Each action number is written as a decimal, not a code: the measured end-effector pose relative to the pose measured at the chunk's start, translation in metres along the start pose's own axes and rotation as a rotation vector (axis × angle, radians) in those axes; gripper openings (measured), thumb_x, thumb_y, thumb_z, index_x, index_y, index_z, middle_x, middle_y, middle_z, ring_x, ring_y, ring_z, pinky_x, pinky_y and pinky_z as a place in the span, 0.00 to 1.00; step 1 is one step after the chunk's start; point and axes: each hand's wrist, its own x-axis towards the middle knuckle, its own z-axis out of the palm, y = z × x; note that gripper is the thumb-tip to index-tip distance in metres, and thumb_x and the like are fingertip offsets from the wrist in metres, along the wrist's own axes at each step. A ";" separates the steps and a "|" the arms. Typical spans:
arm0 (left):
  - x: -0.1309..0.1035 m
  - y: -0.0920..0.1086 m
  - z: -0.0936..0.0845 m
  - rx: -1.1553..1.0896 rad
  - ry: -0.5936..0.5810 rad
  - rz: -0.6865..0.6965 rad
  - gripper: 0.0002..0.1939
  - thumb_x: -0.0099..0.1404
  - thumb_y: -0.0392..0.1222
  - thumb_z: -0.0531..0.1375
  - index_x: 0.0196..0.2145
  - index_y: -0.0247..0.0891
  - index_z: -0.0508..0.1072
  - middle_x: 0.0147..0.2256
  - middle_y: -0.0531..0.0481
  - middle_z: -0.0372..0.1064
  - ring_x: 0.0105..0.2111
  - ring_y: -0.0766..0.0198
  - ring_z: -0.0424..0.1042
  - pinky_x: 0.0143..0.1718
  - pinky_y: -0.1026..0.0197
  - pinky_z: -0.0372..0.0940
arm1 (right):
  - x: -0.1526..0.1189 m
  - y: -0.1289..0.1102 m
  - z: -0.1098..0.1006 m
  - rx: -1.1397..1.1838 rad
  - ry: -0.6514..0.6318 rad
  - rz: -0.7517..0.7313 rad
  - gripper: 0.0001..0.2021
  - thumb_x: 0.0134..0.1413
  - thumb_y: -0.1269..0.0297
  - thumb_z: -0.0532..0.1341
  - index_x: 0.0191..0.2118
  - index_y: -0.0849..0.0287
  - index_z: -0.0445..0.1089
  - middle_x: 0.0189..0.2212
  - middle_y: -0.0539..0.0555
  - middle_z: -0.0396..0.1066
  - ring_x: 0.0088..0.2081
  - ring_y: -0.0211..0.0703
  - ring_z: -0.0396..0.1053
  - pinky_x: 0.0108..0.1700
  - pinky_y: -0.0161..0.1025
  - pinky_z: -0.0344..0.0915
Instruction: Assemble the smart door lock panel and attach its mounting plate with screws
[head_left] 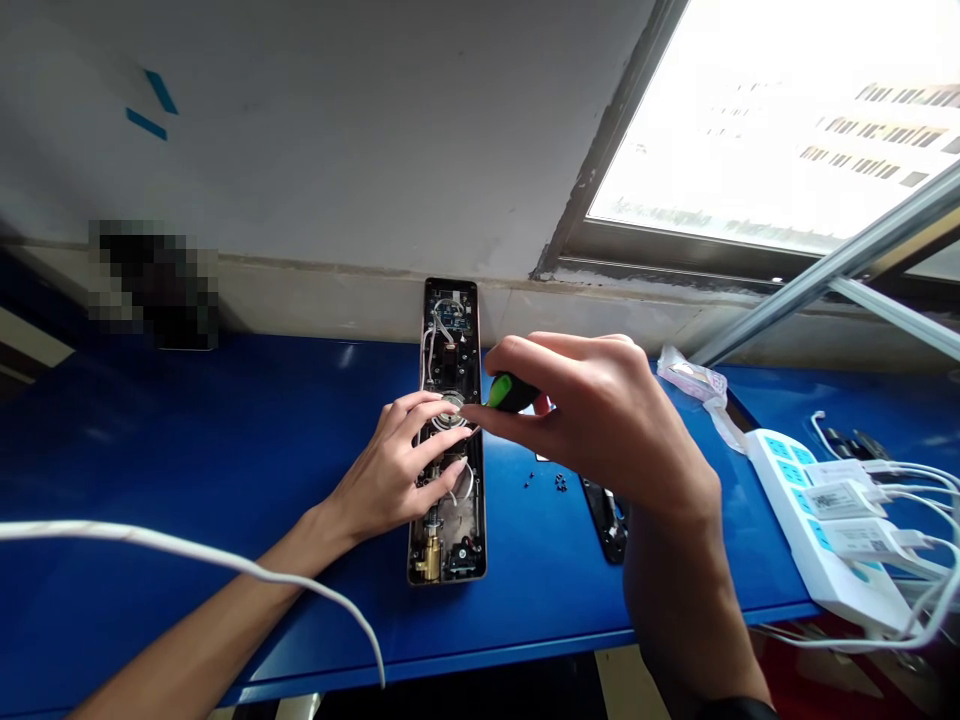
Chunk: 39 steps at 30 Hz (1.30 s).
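A long narrow electronic device (450, 375), opened up, lies on the blue table with its inner parts facing up. In it are a blue circuit board (454, 315), white wires, a round part near the middle and a brass fitting (430, 556) at the near end. My left hand (409, 450) rests across the device's middle from the left, fingers spread. My right hand (592, 400) is closed around a black and green screwdriver (511, 393), which points left at the middle of the device. Its tip is hidden behind my fingers.
Small dark screws (560, 483) lie right of the device, beside a black cover-like part (606, 525). Farther right are a plastic bag (694, 380) and a white power strip (795, 500) with plugged-in adapters. A white cable (187, 545) crosses the lower left foreground. A wall stands behind.
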 end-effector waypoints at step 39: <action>0.003 -0.005 -0.010 0.045 -0.005 -0.060 0.20 0.69 0.46 0.65 0.57 0.40 0.74 0.63 0.36 0.60 0.66 0.38 0.57 0.63 0.35 0.61 | 0.001 -0.006 0.003 0.185 -0.084 -0.020 0.22 0.61 0.72 0.61 0.61 0.54 0.70 0.43 0.51 0.76 0.32 0.35 0.70 0.32 0.36 0.64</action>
